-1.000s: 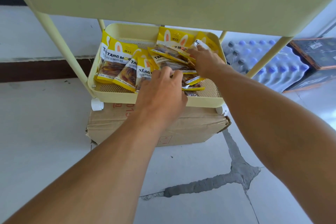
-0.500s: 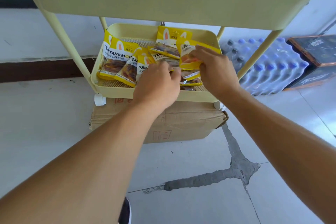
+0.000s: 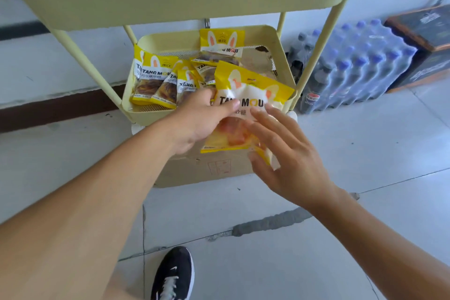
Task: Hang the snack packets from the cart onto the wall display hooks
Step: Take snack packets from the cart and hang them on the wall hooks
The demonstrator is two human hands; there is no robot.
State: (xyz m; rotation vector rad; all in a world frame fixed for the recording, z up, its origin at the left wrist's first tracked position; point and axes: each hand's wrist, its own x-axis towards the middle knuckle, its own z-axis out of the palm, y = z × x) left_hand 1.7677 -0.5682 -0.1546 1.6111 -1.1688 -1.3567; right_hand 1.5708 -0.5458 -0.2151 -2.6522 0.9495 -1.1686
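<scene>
Left hand [image 3: 197, 122] grasps a snack packet [image 3: 246, 107] at frame centre, just above the cart tray's near rim [image 3: 151, 117]. Right hand [image 3: 287, 153] fingers splayed, apparently touching its lower edge. Remaining packets [image 3: 158, 80] crowd the tray's left half.

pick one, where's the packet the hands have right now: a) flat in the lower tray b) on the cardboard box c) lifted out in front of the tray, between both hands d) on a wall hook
c: the left hand pinches the lifted packet with its thumb across the front, the right hand touches its lower right side with open fingers, and it is raised in front of the lower tray.
</scene>
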